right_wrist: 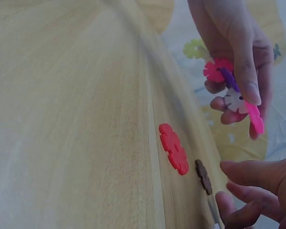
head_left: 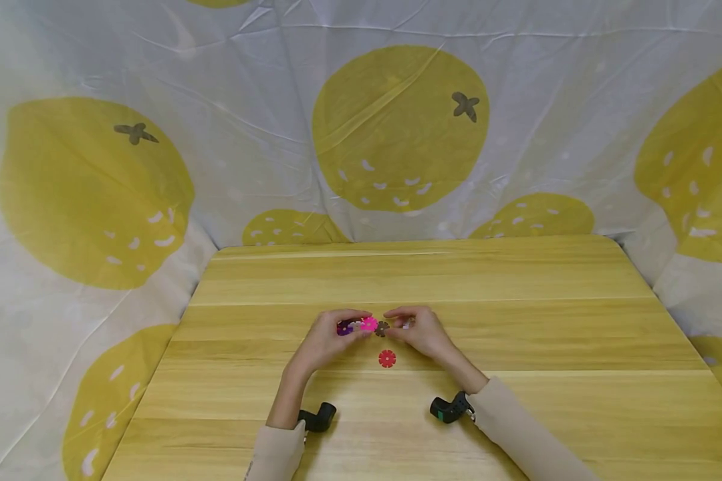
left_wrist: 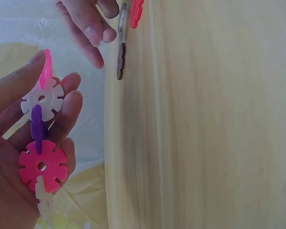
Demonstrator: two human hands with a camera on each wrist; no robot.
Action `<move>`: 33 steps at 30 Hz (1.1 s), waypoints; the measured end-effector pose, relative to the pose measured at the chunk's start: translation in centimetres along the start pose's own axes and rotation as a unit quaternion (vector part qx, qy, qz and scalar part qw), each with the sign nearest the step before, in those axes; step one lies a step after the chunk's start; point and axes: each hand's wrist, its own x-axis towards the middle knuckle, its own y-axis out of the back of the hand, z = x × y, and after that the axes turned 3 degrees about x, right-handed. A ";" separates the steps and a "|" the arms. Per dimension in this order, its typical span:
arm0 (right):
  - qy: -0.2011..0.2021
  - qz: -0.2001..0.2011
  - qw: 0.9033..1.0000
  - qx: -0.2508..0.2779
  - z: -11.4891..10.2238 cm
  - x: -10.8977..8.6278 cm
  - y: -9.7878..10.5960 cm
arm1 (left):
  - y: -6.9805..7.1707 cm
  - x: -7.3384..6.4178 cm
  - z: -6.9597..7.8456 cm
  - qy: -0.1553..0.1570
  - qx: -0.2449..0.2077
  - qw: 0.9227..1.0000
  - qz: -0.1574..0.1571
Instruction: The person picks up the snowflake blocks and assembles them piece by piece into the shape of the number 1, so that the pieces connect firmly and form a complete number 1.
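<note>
My left hand (head_left: 327, 342) holds a chain of slotted plastic flower discs (left_wrist: 42, 166) between thumb and fingers. Pink, white, purple, pink again and a pale disc interlock along it, and a yellow-green disc (right_wrist: 195, 48) ends the chain. A brown slotted disc (right_wrist: 203, 177) lies on the table by my right hand (head_left: 426, 334). That hand's thumb and fingers are spread apart beside the brown disc, with nothing between them. Beyond the brown disc in the left wrist view is a greyish disc (left_wrist: 122, 18). A red slotted disc (head_left: 387, 359) lies nearer to me.
The wooden table (head_left: 433, 274) reaches back to a hanging cloth (head_left: 265, 133) printed with yellow fruit. Black devices are strapped at both wrists, the left one (head_left: 320, 417) and the right one (head_left: 448, 408) jutting inward over the table.
</note>
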 end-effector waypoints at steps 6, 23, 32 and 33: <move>-0.006 0.002 1.000 -0.011 -0.2 0.3 -0.4 | 0.0 0.0 -0.1 -0.004 0.001 1.000 -0.001; 0.014 0.029 0.995 -0.094 -0.7 0.0 -1.2 | -0.1 -0.1 -0.1 0.002 -0.012 1.000 -0.007; 0.017 0.027 0.994 -0.100 -0.4 -0.1 -1.3 | -0.1 -0.1 -0.2 0.001 -0.016 1.000 -0.007; 0.017 0.027 0.994 -0.100 -0.4 0.0 -1.3 | -0.1 -0.1 -0.2 0.001 -0.017 1.000 -0.007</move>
